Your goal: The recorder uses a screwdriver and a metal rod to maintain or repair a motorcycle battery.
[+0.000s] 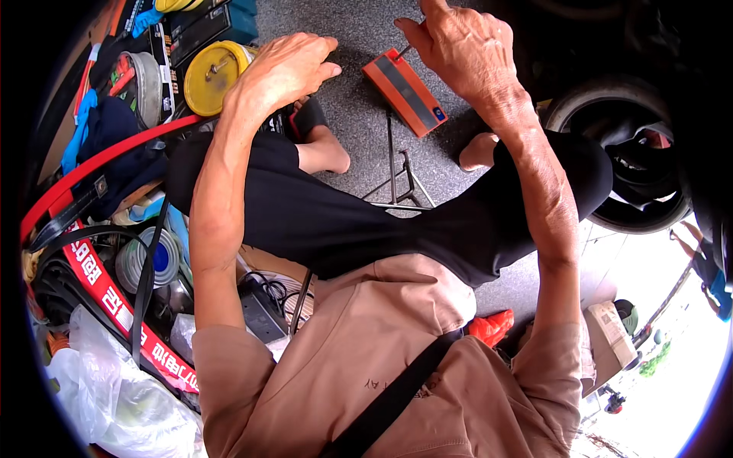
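My left hand [294, 69] is raised on the left with nothing visible in it. Its fingers point right and the thumb stands apart; beneath its wrist is a yellow round lid [216, 76]. My right hand [467, 53] is at the top edge, thumb stretched left and one finger running out of the picture, its other fingers mostly hidden. Close below its thumb lies an orange box [405, 91] with a dark grey stripe and a small blue part at one end. A short thin dark rod [402, 53] shows between that box and the hand; whether they touch, I cannot tell.
A thin metal stand [402, 183] rises from the speckled floor [355, 91] between my legs. Right of my knee is a black wheel or tyre [626, 153]. Cans, a red strap [114, 156] and a plastic bag [122, 389] crowd the left; a cardboard box [608, 336] is behind right.
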Available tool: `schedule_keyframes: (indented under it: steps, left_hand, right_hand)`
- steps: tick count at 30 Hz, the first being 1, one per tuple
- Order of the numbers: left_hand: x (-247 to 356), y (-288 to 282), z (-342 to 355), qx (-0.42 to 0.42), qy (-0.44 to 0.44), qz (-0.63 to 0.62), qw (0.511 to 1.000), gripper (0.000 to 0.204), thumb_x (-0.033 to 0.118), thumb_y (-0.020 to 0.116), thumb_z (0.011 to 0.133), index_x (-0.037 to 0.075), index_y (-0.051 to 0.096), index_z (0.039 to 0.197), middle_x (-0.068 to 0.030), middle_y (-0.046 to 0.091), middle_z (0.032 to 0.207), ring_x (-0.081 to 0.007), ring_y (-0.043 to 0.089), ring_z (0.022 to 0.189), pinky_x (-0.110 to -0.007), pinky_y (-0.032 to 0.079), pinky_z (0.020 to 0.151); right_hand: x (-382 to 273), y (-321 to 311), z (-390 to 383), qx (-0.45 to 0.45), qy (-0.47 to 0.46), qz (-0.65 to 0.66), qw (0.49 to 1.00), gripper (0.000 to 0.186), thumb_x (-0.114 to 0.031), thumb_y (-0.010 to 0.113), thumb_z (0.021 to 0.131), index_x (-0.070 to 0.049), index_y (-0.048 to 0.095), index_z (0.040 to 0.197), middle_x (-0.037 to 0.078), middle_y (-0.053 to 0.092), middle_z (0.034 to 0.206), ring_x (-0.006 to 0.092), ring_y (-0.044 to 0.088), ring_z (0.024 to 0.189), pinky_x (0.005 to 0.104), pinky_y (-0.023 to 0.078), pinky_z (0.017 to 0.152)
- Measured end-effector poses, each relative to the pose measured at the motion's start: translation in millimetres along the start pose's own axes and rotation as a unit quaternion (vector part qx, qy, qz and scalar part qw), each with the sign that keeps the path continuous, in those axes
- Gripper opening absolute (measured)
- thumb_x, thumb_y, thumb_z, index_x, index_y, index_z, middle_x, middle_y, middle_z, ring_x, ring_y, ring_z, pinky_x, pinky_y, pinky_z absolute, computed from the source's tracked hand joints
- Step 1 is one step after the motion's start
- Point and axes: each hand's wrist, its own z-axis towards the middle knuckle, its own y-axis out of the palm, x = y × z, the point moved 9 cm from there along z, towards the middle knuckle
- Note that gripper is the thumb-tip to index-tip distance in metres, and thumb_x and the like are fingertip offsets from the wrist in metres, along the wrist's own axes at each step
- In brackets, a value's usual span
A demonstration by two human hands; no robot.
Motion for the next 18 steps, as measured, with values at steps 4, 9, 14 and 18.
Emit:
schedule_keyframes:
  steps: [4,9,14,18]
  left_hand:
    - [6,-1,2,-0.004,0.002,-0.003,1.000,0.036,0.024,0.064,0.092,-0.003,0.063,0.115,-0.0221,0.067,0.107,-0.0393,0.062,0.103,-0.046,0.049,0.088]
    - [5,0,3,-0.013,-0.002,0.001,1.000,0.036,0.024,0.064,0.091,-0.004,0.063,0.114,-0.0222,0.067,0.105,-0.0395,0.063,0.101,-0.046,0.049,0.087]
    - [5,0,2,-0.023,-0.013,-0.002,1.000,0.036,0.025,0.064,0.091,-0.004,0.063,0.114,-0.0229,0.067,0.104,-0.0399,0.063,0.100,-0.047,0.050,0.086]
    - [5,-1,3,-0.030,-0.014,0.008,0.999,0.036,0.025,0.064,0.091,-0.004,0.063,0.114,-0.0231,0.067,0.103,-0.0401,0.063,0.100,-0.047,0.050,0.085]
  right_hand:
    - [6,6,-8,-0.035,-0.022,-0.002,0.999,0.032,-0.027,0.068,0.086,-0.003,0.049,0.095,0.018,0.064,0.079,0.0342,0.066,0.070,0.0440,0.051,0.059]
    - [-7,-20,-12,0.114,-0.093,0.061,0.987,0.030,-0.027,0.066,0.087,-0.003,0.050,0.095,0.016,0.062,0.067,0.0362,0.065,0.063,0.0454,0.049,0.055]
    - [12,12,-5,-0.089,0.058,0.018,0.994,0.030,-0.022,0.068,0.084,-0.001,0.049,0.095,0.019,0.062,0.082,0.0376,0.065,0.074,0.0454,0.050,0.061]
    - [2,-5,-12,0.065,-0.072,0.059,0.994,0.029,-0.025,0.066,0.087,-0.002,0.050,0.094,0.018,0.062,0.065,0.0383,0.064,0.061,0.0465,0.049,0.055]
